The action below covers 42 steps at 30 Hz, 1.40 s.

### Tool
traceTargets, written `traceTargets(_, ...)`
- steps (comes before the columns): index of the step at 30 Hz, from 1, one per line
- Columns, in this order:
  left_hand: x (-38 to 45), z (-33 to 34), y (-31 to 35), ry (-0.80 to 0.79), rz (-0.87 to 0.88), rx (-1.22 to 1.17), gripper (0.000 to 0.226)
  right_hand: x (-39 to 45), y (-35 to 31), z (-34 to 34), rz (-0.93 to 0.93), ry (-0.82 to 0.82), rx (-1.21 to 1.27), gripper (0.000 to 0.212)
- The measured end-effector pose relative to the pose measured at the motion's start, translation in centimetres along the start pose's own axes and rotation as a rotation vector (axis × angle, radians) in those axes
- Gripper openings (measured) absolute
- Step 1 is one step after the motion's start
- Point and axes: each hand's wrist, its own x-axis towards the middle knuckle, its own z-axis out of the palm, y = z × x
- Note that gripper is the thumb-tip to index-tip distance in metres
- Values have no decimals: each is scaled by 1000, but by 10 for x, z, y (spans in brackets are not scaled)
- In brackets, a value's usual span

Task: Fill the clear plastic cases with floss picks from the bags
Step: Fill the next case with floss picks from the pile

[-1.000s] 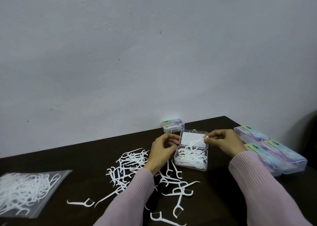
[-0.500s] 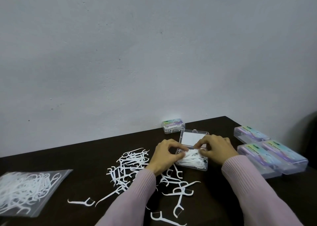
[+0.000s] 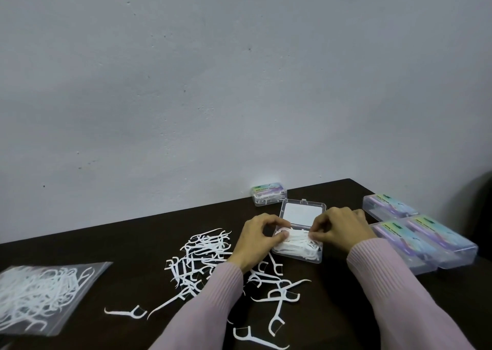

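Note:
An open clear plastic case point(image 3: 302, 211) lies on the dark table, its lid tipped back and its tray holding a heap of white floss picks point(image 3: 296, 246). My left hand point(image 3: 257, 236) is at the tray's left end, fingertips curled onto the picks. My right hand point(image 3: 339, 228) is over the tray's right end, fingers bent and pinching the picks there. Loose floss picks point(image 3: 202, 256) are scattered to the left and in front of the case. A clear zip bag of picks point(image 3: 40, 293) lies at the far left.
A small closed case point(image 3: 269, 193) stands against the wall behind the open one. Three closed, labelled cases point(image 3: 423, 238) lie together at the right. Single picks lie near the table's front edge point(image 3: 125, 313).
My right hand came down from above the lid with a pick to the tray. Both hands now sit on the picks in the tray, closer together.

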Motion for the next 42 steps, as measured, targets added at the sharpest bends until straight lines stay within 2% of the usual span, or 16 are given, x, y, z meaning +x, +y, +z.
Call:
traceTargets(4,0,1,-1,1,4,-13,19,1,3,-1,-29,0,114,7)
traceTargets(7,1,1,-1,12,-4,-37,19,2,10,-3,-42,-7,265,20)
traceTargets(10,0,0,-1,34,-14,-70,17,4,14,-3,-23,16,359,21)
traceTargets(12,0,0,-1,52,-19,-67,15,4,14,-1,-4,40,335,17)
traceTargets(14,0,0,-1,64,-13,-56,13,3,10,2,6,54,197,8)
traceTargets(17,0,1,-1,68,-8,-54,13,1,4,4,-20,14,93,3)
traceTargets(21,-2,3,1,82,3,-52,12,2,3,4,-17,-34,121,3)
traceTargets(24,-3,4,3,68,14,-42,12,2,3,3,-4,-15,113,12)
traceTargets(28,-3,4,1,40,11,-36,15,-1,-1,3,-54,-42,116,8)
traceTargets(37,-4,4,4,44,13,21,22,-2,-3,3,-89,11,93,8)
traceTargets(42,-10,-11,9,70,29,14,24,-1,-7,1,-137,65,240,5)
